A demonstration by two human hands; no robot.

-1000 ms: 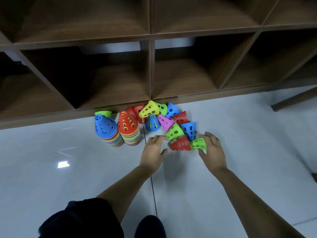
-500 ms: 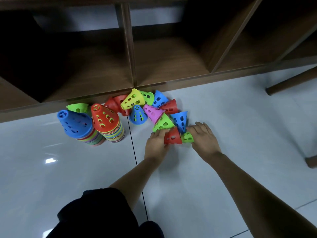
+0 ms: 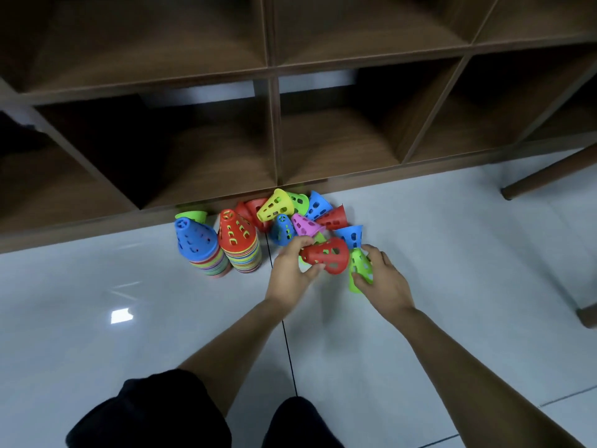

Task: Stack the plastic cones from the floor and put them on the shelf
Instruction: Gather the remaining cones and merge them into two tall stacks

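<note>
My left hand (image 3: 292, 270) grips a red cone (image 3: 328, 255) by its narrow end and holds it tilted just above the floor. My right hand (image 3: 384, 282) holds a green cone (image 3: 358, 270) right beside the red one. Behind them lies a heap of loose cones: yellow (image 3: 274, 205), pink (image 3: 305, 225), blue (image 3: 318, 205) and others. Two tall stacks stand to the left, one topped by a blue cone (image 3: 193, 237), the other by a red cone (image 3: 235, 232). The brown wooden shelf (image 3: 274, 130) rises behind with bare compartments.
A lone green cone (image 3: 191, 216) stands behind the blue-topped stack against the shelf base. A wooden furniture leg (image 3: 549, 176) slants at the right, another piece (image 3: 588, 315) at the right edge. The floor is glossy pale tile (image 3: 129, 334). My dark shorts fill the bottom edge.
Both hands closed on cones in the heap and lifted them: the left picked up the red cone, the right the green one. The view has tilted up towards the shelf.
</note>
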